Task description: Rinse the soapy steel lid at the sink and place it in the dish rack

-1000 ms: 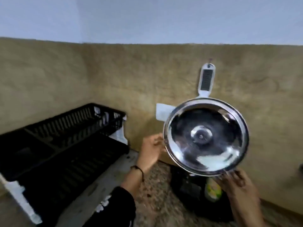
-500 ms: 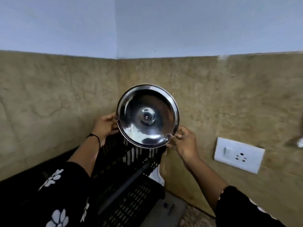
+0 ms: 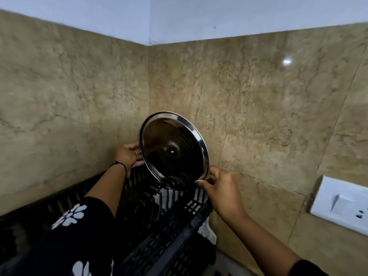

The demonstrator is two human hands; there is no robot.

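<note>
The round steel lid (image 3: 173, 150) stands nearly upright on edge in the wall corner, its dark shiny underside facing me and its lower rim down among the far slots of the black plastic dish rack (image 3: 159, 246). My left hand (image 3: 128, 154) grips the lid's left rim. My right hand (image 3: 221, 188) pinches its lower right rim. Both forearms reach over the rack, and the left sleeve hides part of it.
Beige stone tiles cover both walls that meet right behind the lid. A white switch and socket plate (image 3: 340, 204) sits on the right wall. The rack's white leg (image 3: 207, 230) shows at its right end, close to the wall.
The lid has moved left from the counter side to the corner and come down into the rack's far end. It has turned more edge-on. Both hands stayed on its rim.
</note>
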